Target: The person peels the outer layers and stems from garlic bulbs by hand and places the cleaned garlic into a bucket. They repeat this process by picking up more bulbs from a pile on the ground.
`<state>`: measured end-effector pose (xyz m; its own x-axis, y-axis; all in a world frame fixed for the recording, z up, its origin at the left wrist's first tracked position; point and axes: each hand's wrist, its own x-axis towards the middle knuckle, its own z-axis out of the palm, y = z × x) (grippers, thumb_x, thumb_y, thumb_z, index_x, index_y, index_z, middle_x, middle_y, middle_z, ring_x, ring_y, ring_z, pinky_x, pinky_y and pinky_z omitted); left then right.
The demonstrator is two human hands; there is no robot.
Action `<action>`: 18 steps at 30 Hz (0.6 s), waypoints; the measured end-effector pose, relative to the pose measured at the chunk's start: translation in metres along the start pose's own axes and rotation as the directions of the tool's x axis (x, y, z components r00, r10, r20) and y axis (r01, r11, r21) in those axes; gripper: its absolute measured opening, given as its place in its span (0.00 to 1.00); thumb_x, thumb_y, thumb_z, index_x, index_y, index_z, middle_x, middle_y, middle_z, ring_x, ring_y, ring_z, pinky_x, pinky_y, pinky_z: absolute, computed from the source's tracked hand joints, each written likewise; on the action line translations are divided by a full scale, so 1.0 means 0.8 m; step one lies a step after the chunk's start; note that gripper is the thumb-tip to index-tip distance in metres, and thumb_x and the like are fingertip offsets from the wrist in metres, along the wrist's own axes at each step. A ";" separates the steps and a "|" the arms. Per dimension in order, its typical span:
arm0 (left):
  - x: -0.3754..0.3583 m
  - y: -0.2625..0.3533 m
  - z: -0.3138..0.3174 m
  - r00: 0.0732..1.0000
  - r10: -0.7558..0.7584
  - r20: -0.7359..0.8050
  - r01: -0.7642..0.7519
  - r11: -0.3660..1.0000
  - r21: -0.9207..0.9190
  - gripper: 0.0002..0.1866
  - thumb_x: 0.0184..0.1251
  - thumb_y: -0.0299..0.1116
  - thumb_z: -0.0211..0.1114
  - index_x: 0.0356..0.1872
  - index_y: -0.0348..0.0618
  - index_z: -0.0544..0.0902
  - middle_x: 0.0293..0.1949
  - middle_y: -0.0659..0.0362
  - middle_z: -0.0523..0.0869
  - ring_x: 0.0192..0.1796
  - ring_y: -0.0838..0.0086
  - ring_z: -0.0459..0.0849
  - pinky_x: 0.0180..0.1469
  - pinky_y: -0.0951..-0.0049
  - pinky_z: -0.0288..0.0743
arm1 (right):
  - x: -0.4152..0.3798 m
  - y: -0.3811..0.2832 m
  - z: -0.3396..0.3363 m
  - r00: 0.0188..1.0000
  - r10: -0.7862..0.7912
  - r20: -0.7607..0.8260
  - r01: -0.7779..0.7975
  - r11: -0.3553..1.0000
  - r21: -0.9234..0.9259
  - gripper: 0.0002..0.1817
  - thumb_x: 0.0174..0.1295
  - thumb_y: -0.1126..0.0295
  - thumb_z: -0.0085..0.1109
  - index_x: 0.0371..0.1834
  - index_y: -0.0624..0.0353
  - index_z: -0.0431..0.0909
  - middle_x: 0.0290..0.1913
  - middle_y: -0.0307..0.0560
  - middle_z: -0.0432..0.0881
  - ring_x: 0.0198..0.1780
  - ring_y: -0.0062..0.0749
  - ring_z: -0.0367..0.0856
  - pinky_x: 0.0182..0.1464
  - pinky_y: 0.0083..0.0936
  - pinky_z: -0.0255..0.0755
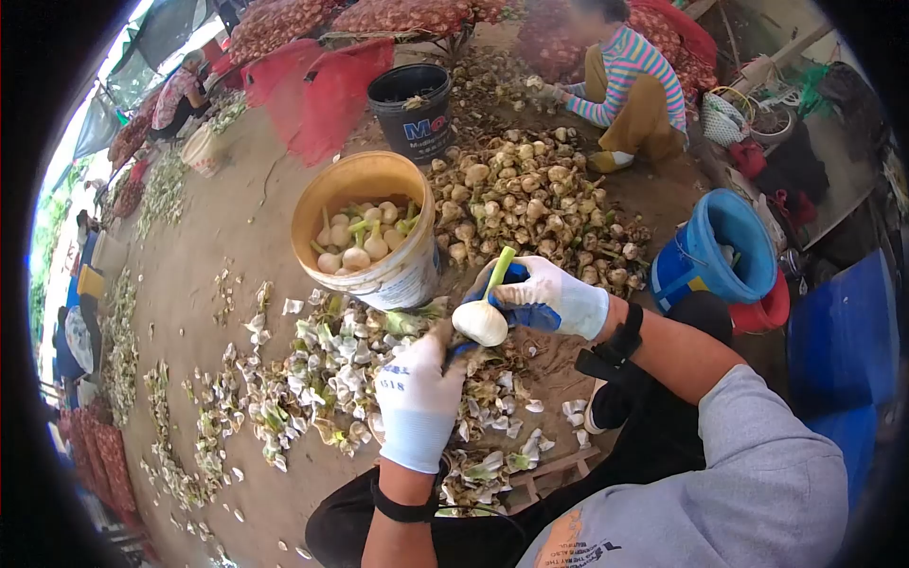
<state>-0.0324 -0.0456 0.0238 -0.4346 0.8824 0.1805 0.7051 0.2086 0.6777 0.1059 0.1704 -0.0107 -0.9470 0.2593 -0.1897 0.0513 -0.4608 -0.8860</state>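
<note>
A white garlic bulb (480, 324) with a trimmed green stem is held in front of me, stem pointing up. My right hand (557, 295), in a white glove with blue palm and fingers, is closed around the stem side. Just below and left of the bulb is my left hand (419, 386), gloved the same way. Its fingers are curled in, and whatever they grip is hidden. Beneath both hands lie peeled garlic skins (327, 369). Beyond them stands a yellowish-white bucket (311, 210) holding several clean bulbs with short stems.
A heap of unpeeled garlic (530, 194) lies ahead. A black bucket (417, 133) stands behind the yellowish one, beside red netting (327, 90). At right is a blue bucket (677, 265). A person in a striped top (639, 80) crouches beyond the heap; another person (175, 99) is far left.
</note>
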 end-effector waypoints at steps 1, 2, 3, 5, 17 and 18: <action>-0.002 0.001 -0.002 1.000 -0.003 -0.001 0.003 1.000 -0.001 0.23 0.64 0.24 0.73 0.61 0.35 0.84 0.48 0.44 0.91 0.47 0.59 0.92 0.52 0.63 0.84 | 0.002 0.001 0.001 1.000 0.003 0.001 -0.003 1.000 -0.001 0.20 0.73 0.62 0.70 0.61 0.64 0.82 0.51 0.46 0.89 0.50 0.31 0.90 0.53 0.29 0.87; -0.004 0.003 -0.003 1.000 0.009 -0.007 -0.009 1.000 0.004 0.17 0.65 0.25 0.73 0.55 0.35 0.86 0.44 0.44 0.91 0.45 0.56 0.92 0.50 0.63 0.83 | 0.005 0.003 0.003 0.999 -0.032 0.000 0.032 0.999 -0.024 0.20 0.74 0.62 0.69 0.60 0.64 0.81 0.51 0.47 0.89 0.49 0.31 0.90 0.53 0.30 0.87; -0.007 0.006 -0.004 1.000 0.021 -0.012 -0.021 1.000 0.009 0.12 0.66 0.26 0.72 0.49 0.35 0.88 0.40 0.43 0.91 0.42 0.53 0.92 0.49 0.62 0.83 | 0.008 0.003 0.008 0.998 -0.065 -0.001 0.065 0.997 -0.046 0.19 0.74 0.63 0.68 0.60 0.64 0.81 0.51 0.47 0.89 0.48 0.32 0.90 0.53 0.31 0.88; -0.008 0.012 -0.010 1.000 -0.026 0.011 0.027 0.996 -0.089 0.10 0.68 0.29 0.72 0.47 0.37 0.90 0.39 0.43 0.91 0.41 0.51 0.91 0.46 0.61 0.83 | 0.009 0.001 0.018 0.996 -0.058 -0.060 0.060 0.998 0.027 0.20 0.74 0.61 0.69 0.61 0.65 0.81 0.53 0.49 0.89 0.52 0.32 0.89 0.54 0.30 0.86; -0.008 -0.020 0.017 0.977 -0.212 -0.002 0.207 0.955 -0.212 0.28 0.67 0.36 0.77 0.63 0.32 0.80 0.52 0.39 0.89 0.52 0.49 0.90 0.57 0.58 0.82 | 0.025 0.010 0.030 0.953 0.136 -0.272 -0.075 0.972 0.222 0.16 0.77 0.53 0.64 0.51 0.53 0.85 0.39 0.37 0.90 0.33 0.23 0.87 0.30 0.21 0.77; -0.005 -0.015 0.016 0.981 -0.194 0.022 0.193 0.943 -0.272 0.26 0.67 0.38 0.76 0.59 0.31 0.81 0.49 0.38 0.89 0.51 0.47 0.89 0.56 0.55 0.82 | 0.026 0.009 0.036 0.955 0.135 -0.265 -0.094 0.982 0.163 0.15 0.76 0.54 0.66 0.49 0.54 0.85 0.38 0.37 0.90 0.30 0.22 0.86 0.27 0.22 0.74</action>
<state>-0.0319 -0.0463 0.0063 -0.5509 0.8340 0.0295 0.4286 0.2525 0.8675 0.0778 0.1481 -0.0092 -0.8132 0.4103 -0.4128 0.0875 -0.6151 -0.7836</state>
